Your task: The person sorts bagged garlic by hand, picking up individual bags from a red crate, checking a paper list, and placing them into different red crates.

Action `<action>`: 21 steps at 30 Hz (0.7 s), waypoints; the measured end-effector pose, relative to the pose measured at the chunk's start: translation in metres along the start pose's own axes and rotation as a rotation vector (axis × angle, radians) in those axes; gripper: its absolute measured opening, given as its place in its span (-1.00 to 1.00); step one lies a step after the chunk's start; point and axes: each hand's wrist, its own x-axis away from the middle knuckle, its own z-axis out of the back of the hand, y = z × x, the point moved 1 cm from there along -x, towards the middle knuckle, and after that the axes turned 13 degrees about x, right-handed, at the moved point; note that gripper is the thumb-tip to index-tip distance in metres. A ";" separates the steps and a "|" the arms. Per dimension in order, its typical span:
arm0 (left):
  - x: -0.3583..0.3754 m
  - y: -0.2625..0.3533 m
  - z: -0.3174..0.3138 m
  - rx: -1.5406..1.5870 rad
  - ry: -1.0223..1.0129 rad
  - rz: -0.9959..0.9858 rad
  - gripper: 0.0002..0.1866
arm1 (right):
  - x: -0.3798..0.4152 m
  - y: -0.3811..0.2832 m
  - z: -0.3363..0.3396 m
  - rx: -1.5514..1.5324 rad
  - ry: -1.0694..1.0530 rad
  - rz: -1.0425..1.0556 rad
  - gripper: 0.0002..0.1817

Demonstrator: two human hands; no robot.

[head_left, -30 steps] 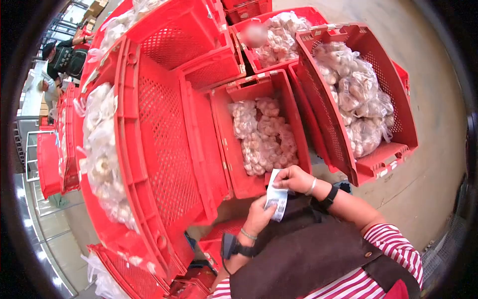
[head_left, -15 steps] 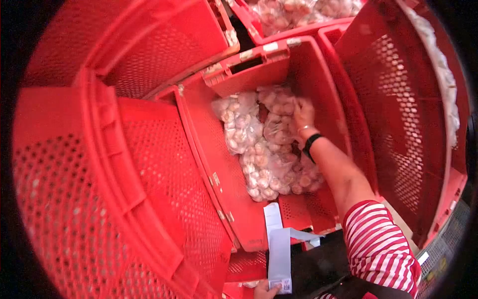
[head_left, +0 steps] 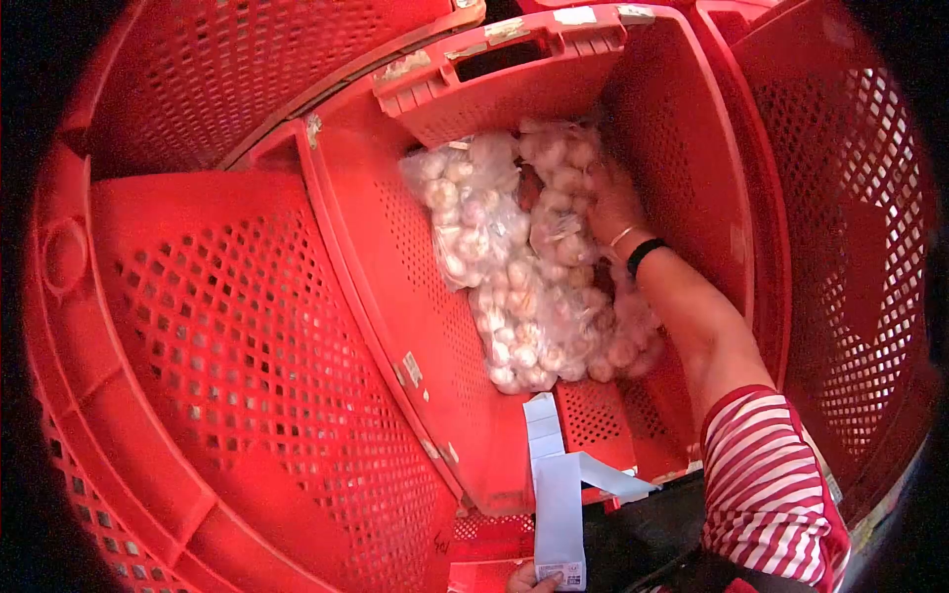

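Note:
Clear plastic bags of garlic (head_left: 519,321) lie in the lower part of a red crate (head_left: 415,287). My right hand (head_left: 615,206) reaches into the crate, fingers closed at the edge of the right-hand bag of garlic (head_left: 563,212); the fingertips are blurred against the plastic. At the bottom edge my left hand (head_left: 534,578), only partly in view, pinches the end of a long strip of pale labels (head_left: 559,509). The strip runs up over the crate's near rim, with a second length hanging off to the right. Small print shows on the label by my thumb.
Tall red perforated crates stand close on the left (head_left: 237,326) and on the right (head_left: 820,227). Another red crate (head_left: 257,69) adjoins at the upper left. The crate with the garlic has a handle slot (head_left: 501,61) in its far wall.
The view has shifted closer, so the crate and bags look larger and the garlic crate at the top has left the picture. My right hand stays at the bag; my left keeps the labels.

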 end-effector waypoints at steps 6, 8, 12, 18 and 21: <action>0.015 0.007 -0.021 -0.092 -0.043 0.003 -0.72 | -0.013 -0.009 0.028 -0.575 -0.414 -0.346 -0.59; 0.022 0.001 -0.024 -0.097 -0.071 -0.030 -0.71 | -0.021 -0.009 0.046 -0.010 -0.282 0.008 -0.60; 0.053 -0.010 -0.036 -0.244 -0.085 -0.199 -0.72 | 0.003 -0.025 0.135 0.015 -0.422 0.050 -0.65; 0.117 -0.022 -0.036 -0.593 -0.277 -0.208 -0.76 | 0.107 -0.016 0.325 -1.380 -0.912 -0.278 -0.55; 0.161 -0.013 -0.061 -0.693 -0.389 -0.251 -0.76 | 0.169 -0.036 0.435 -1.948 -0.854 -0.350 -0.36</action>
